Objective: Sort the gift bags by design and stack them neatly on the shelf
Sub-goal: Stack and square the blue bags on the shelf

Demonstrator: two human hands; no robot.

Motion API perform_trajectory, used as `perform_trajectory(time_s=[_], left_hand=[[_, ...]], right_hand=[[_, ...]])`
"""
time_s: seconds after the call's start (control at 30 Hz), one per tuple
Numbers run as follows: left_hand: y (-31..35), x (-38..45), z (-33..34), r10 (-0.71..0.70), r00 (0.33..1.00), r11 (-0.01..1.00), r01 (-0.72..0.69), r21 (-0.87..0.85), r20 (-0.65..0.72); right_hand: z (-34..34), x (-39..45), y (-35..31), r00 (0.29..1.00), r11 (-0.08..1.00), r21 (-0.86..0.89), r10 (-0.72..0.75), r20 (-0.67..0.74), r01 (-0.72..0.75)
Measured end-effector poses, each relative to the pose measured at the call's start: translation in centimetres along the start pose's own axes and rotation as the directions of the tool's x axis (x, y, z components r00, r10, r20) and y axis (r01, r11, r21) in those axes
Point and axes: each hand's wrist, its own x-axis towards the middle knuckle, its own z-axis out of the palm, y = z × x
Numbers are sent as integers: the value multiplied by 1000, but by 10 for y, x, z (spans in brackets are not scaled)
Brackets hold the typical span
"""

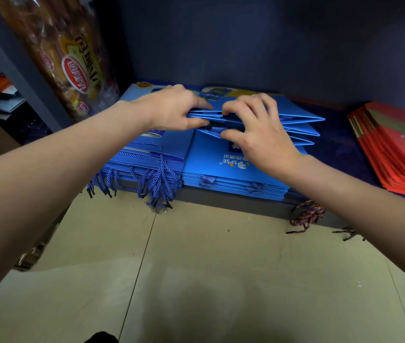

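While both arms reach forward onto a low shelf point(340, 154), the person's two hands meet over a fan of flat blue gift bags point(293, 120) at about 12 o'clock in the view. The left hand point(171, 108) pinches the near-left ends of these loose bags, thumb beneath and fingers on top. The right hand point(253, 131) has curled fingers hooked into the same bundle from the 1 o'clock side, the thumb pressing lower down. The two hands are almost touching, so neither is clearly nearer.

The loose bags lie directly under and between the fingers, and their long edges run left to right, splaying open toward 3 o'clock. They rest on a taller pile of matching blue bags point(223, 177), printed with a white logo. Just beside it at 9 o'clock is a second blue pile point(157, 151) whose blue rope handles point(158, 183) hang over the shelf's front edge. Squaring the fan probably means closing that splayed right side.

At 3 o'clock, well apart, sits a stack of red gift bags point(399, 154). At 10 o'clock a clear packet of bread point(67, 58) leans against a grey upright post point(20, 70). Below the shelf, pale tiled floor point(196, 268) fills the foreground; the back wall is dark blue and the lighting dim.
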Motion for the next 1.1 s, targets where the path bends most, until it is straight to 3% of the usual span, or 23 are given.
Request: perform_trajectory(time_s=[0.2,0.43,0.6,0.73,0.8,1.0,1.1], left_hand=[[5,0,-2,-7,1000,1000,7,15,0],[6,-3,6,-23,1000,992,25,122,-14],[5,-11,30,-55,998,997,56,-47,7],[-4,-11,25,14,994,983,-33,182,104],[-4,-16,27,12,985,966,-56,251,175],[-2,-17,26,7,991,972,-38,233,135],[2,-15,27,9,990,976,-40,216,143]], right_hand=[[-5,-9,-10,978,994,-79,83,189,-69],[4,7,-19,951,974,-215,127,282,-66],[2,-1,-26,966,987,-152,87,244,-51],[-10,-20,-11,993,995,16,-95,74,94],[-26,-41,2,995,989,118,-93,33,89],[-40,-98,27,986,994,110,-14,167,-4],[-29,-100,24,991,997,77,2,133,-13]])
